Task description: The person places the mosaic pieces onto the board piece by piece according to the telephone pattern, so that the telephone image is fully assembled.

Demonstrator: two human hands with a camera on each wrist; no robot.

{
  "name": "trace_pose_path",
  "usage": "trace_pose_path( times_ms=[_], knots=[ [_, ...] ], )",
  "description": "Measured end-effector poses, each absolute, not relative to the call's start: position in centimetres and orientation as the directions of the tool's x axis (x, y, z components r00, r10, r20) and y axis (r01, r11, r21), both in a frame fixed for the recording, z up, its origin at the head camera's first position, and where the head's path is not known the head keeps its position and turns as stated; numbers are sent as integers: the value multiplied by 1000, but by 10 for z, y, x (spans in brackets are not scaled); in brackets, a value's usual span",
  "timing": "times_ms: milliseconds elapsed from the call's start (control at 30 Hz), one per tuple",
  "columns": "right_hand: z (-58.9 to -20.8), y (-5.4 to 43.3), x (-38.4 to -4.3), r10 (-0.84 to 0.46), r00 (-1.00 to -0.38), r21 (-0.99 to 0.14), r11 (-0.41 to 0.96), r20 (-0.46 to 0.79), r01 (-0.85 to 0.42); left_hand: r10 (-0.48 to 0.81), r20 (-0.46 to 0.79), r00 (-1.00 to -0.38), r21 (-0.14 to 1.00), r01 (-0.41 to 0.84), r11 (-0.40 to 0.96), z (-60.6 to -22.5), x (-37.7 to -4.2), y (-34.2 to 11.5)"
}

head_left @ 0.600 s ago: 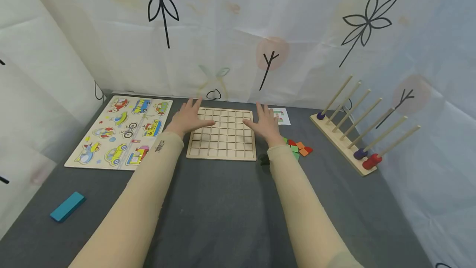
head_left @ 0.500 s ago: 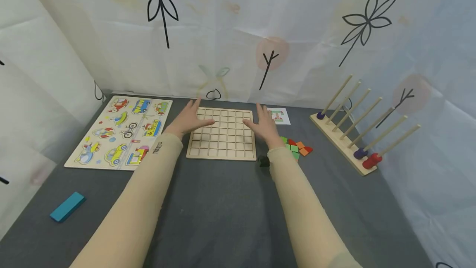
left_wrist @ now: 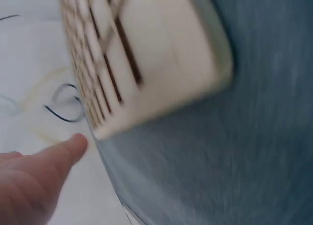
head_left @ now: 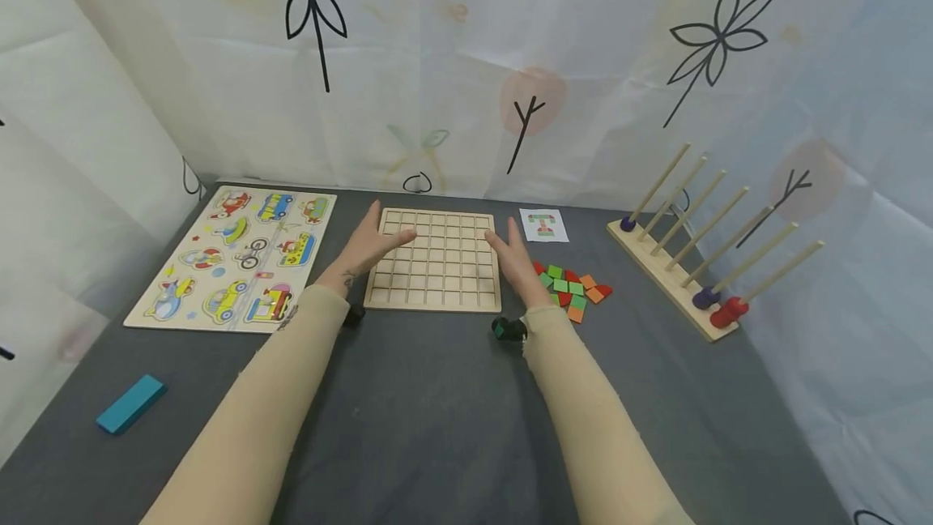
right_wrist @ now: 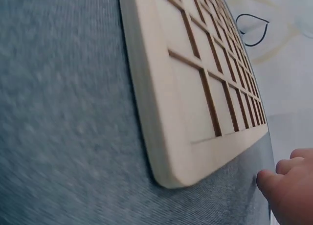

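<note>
A light wooden grid board (head_left: 433, 300) with rows of square cells lies flat on the dark grey table. My left hand (head_left: 360, 253) is at its left edge, fingers straight and thumb pointing in over the cells. On the opposite side, my right hand (head_left: 519, 267) mirrors it, palm facing inward and thumb near the board's edge. Neither hand holds anything. In the left wrist view, a fingertip (left_wrist: 78, 146) shows a gap from the board's corner. The right wrist view has the fingers (right_wrist: 283, 183) beyond the board's edge, apart from it.
Red, green and orange tiles (head_left: 576, 288) lie loose right of the board, below a pattern card (head_left: 543, 225). A picture puzzle (head_left: 240, 262) is at the left, with a blue block (head_left: 132, 404) nearer. A peg stand (head_left: 674, 282) with a few beads stands at the right.
Both hands have drawn slightly back toward me and turned edge-on, palms facing each other. More of the pattern card and the tiles now shows beside the right hand. The board has stayed put.
</note>
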State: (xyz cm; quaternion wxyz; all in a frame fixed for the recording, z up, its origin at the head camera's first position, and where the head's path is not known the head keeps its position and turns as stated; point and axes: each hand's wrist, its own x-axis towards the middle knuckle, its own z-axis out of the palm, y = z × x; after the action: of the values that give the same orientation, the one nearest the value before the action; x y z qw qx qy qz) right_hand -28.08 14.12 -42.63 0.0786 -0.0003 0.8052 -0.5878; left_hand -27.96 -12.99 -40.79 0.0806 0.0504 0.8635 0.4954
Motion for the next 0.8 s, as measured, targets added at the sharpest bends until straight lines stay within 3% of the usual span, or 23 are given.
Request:
trace_pose_path(
  times_ms=[233, 500, 800],
  knots=[
    [-430, 140, -275, -84, -982, -975, 158, -169, 155, 212, -61, -975, 922, 26, 386, -405, -256, -130],
    [-432, 143, -265, -74, -968, -965, 120, -241, 231, 188, -20, -982, 962, 33, 271, -412, -227, -133],
    [-438, 146, -255, -92, -969, -971, 83, -231, 224, 164, -57, -985, 967, -14, 254, -429, -212, -138]
  ],
)
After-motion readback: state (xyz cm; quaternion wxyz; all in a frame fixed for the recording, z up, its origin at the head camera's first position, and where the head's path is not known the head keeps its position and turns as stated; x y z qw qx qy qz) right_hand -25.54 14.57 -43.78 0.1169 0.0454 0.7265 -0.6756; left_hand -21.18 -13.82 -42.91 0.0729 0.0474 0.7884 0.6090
